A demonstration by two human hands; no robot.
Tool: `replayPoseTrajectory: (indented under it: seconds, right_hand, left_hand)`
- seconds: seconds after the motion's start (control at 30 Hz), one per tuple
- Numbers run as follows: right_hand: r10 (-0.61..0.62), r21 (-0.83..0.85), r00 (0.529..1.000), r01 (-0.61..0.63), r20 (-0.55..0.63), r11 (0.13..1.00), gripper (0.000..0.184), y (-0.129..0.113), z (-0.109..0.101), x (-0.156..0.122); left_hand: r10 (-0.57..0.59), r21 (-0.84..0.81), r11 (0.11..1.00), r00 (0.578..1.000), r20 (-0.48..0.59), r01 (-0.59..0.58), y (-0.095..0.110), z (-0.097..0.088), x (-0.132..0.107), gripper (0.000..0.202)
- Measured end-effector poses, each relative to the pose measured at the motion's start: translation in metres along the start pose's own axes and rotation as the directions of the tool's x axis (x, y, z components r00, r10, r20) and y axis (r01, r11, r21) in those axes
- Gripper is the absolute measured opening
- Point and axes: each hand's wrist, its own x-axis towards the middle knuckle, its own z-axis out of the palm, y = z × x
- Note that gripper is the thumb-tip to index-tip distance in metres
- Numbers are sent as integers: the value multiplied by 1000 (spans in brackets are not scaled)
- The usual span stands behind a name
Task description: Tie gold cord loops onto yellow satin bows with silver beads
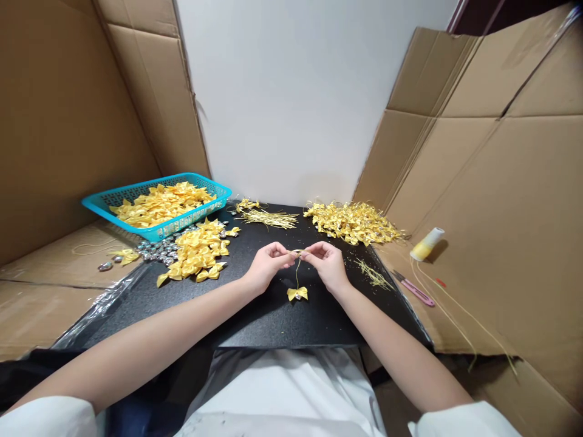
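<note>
Both hands meet over the middle of the black table, pinching a thin gold cord (297, 273) between them. My left hand (269, 264) is closed on one part of it, with thumb and forefinger together. Close beside it, my right hand (327, 264) pinches the cord too. From the fingers the cord runs down to a yellow ribbon bow (297, 294) with a small silvery piece at its centre. Whether the cord is looped or knotted at the fingertips is too small to tell.
Left: a blue basket (157, 233) of yellow bows, silver bells or beads (159, 250) and loose bows (198, 250). Behind my hands lie cut gold cords (268, 219); corded bows (350, 221) are heaped right. Cord scraps (374, 275), a pink cutter (416, 290) and a thread spool (427, 244) lie rightmost.
</note>
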Motion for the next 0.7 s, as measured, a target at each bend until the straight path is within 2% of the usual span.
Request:
replayPoseTrajectory:
  seconds: [0.7]
  right_hand:
    - [-65,-122,997,60,-34,991,37,3,4,-3]
  left_hand:
    - [91,29,995,993,77,-94,2,3,-3,45]
